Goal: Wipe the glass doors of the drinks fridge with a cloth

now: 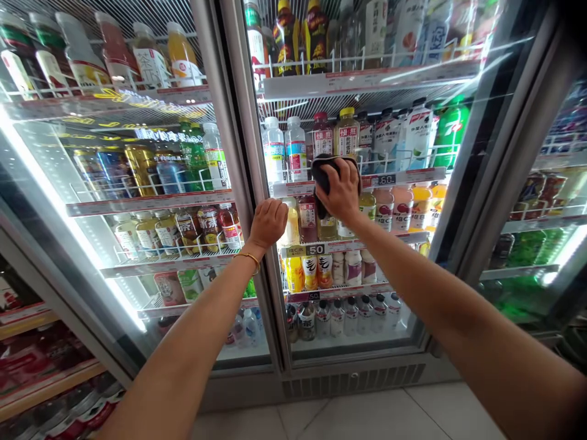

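Note:
My right hand (342,190) presses a dark cloth (323,183) with a pale edge against the right glass door (367,342) of a drinks fridge. The fingers are bent over the cloth, which partly hides the bottles behind it. To the left, my left hand (269,221) curls its fingers around the metal edge of the door frame (257,159). A thin gold-coloured bangle (251,259) circles the left wrist. Part of the grip on the frame is hidden by the back of the hand.
Behind the glass, shelves hold rows of bottles (346,131) and cans (140,168). Another glass door (137,293) is at left, with more fridge shelving at far right. Packaged drinks sit on a shelf (50,397) at lower left. Below are a vent grille (355,382) and tiled floor (367,415).

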Tool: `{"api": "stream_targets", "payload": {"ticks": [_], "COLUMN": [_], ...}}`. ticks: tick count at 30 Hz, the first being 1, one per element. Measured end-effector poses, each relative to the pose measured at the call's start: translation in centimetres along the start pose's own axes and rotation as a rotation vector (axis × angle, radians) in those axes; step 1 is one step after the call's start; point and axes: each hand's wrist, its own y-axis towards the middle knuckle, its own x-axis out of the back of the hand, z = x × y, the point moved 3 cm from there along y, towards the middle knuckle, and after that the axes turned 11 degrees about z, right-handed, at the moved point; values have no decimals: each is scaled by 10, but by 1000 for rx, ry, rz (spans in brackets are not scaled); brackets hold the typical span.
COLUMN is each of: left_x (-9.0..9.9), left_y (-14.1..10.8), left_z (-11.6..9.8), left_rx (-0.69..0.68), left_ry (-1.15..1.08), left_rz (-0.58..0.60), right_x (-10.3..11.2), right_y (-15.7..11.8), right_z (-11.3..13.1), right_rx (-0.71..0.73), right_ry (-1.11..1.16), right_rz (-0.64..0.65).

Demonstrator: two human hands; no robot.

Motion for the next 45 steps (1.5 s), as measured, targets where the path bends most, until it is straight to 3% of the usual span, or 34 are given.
{"api": "stream_targets", "payload": {"ticks": [2, 3, 7, 12, 14, 16, 18, 20, 23, 26, 29, 34, 36, 38, 40, 43, 45], "left_x": [-4, -5, -5, -4, -5, -6, -7, -7, -7, -8, -9, -9, -8, -9, -9, -10, -10], "left_y": [-3, -5, -8, -9, -8, -8, -9, -9, -11, -12, -12, -12, -12, -12, -11, -11, -12], "left_z": [1, 1, 0, -1, 0, -1, -1, -1, -2, -2, -1, -3, -4, -4, -4, -4, -4], "left_rx": [32, 35, 13, -37, -31, -25, -24, -25, -23, -21, -25, -55, -57, -47, -45, -55, -50], "left_ry": [-55, -75, -81, -79, -106, -108, -86, -71, -58, -42, -44, -2, 9, -9, -37, -37, -35], "left_rz": [-39, -44, -36, -4, 16, 24, 15, 3, -10, -18, -13, -32, -46, -50, -54, -78, -94], "right_x": [-15, -23, -44, -33, -21, -10, -4, -5, -19, -33, -39, -29, -20, -13, -8, -11, -21], "right_y": [0, -4, -45, -97, -95, -75, -45, -16, 8, 1, -27, -70, -70, -56, -33, -1, 8], "right_z": [28, 42, 67, 29, 5, -10, -11, 3, 40, 70, 76, 39, 18, 5, 5, 26, 48], "right_rx": [-123, -110, 150, 728, 797, 658, 415, 148, -44, 37, 247, 656, 709, 641, 459, 94, -45], "right_ry": [39, 41, -10, -71, -73, -68, -67, -69, -51, -35, -36, -76, -71, -68, -57, -11, 12], "right_rz": [-112, -105, 88, 377, 434, 422, 320, 183, 58, 72, 193, 527, 610, 596, 464, 156, 34]}}
